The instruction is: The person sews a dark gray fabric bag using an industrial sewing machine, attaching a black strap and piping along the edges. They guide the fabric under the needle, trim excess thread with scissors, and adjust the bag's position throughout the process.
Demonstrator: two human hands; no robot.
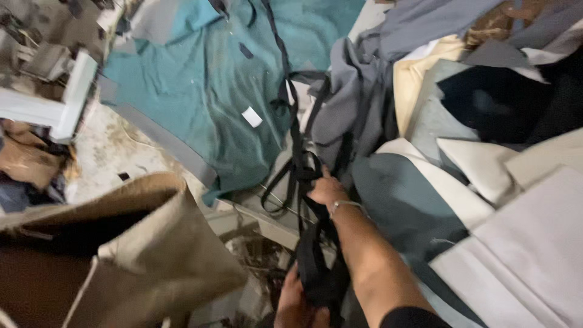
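We see our right hand [326, 189] at the centre of the frame, fingers closed around a bundle of black straps [299, 159]; a thin bracelet [346, 204] circles the wrist; the straps run from the upper middle of the frame, loop beside the hand, and hang down to the bottom middle; there our left hand [296, 300] grips their gathered lower end, fingers clenched on the dark cloth; the 2 hands hold the same bundle, 1 above the other. Behind the straps a teal cloth [206, 91] with a small white tag spreads across the upper left; grey cloth [364, 85] lies just beside it at the upper middle; cream and grey panels [522, 237] fill the right side; a tan sack [139, 243], mouth open, sits at the lower left.
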